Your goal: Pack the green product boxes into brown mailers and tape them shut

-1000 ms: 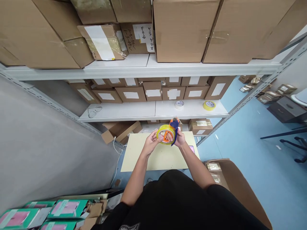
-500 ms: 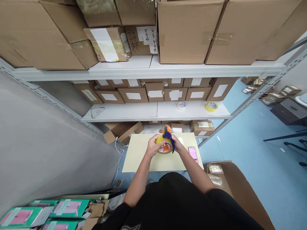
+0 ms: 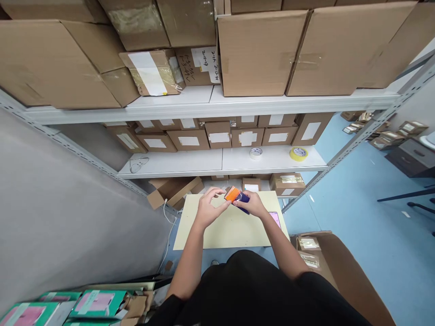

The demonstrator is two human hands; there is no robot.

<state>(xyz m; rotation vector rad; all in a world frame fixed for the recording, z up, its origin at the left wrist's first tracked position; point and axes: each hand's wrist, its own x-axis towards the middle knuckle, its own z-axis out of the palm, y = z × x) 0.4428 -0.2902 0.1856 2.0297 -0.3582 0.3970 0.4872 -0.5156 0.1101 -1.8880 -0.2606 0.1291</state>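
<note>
My right hand [image 3: 254, 204] grips an orange and dark blue tape dispenser [image 3: 238, 198] above the small cream table [image 3: 217, 231]. The dispenser is turned so its orange end points left toward my other hand. My left hand [image 3: 208, 209] has its thumb and fingers spread, with the thumb tip close to the orange end; whether it touches is unclear. The yellow tape roll cannot be made out in this view of the dispenser. A phone [image 3: 274, 219] with a pink screen lies on the table, partly behind my right forearm.
Above the table, a white shelf [image 3: 190, 158] carries labelled cartons, a white tape roll [image 3: 256, 153] and a yellow tape roll [image 3: 299, 154]. An opened carton [image 3: 175, 192] stands at the left behind the table. A large carton [image 3: 346, 267] stands at lower right, green boxes [image 3: 98, 302] at lower left.
My left hand has let go of the tape roll in the dispenser and moved slightly left, fingers spreading. My right hand has tilted the dispenser over. The camera view has shifted slightly.
</note>
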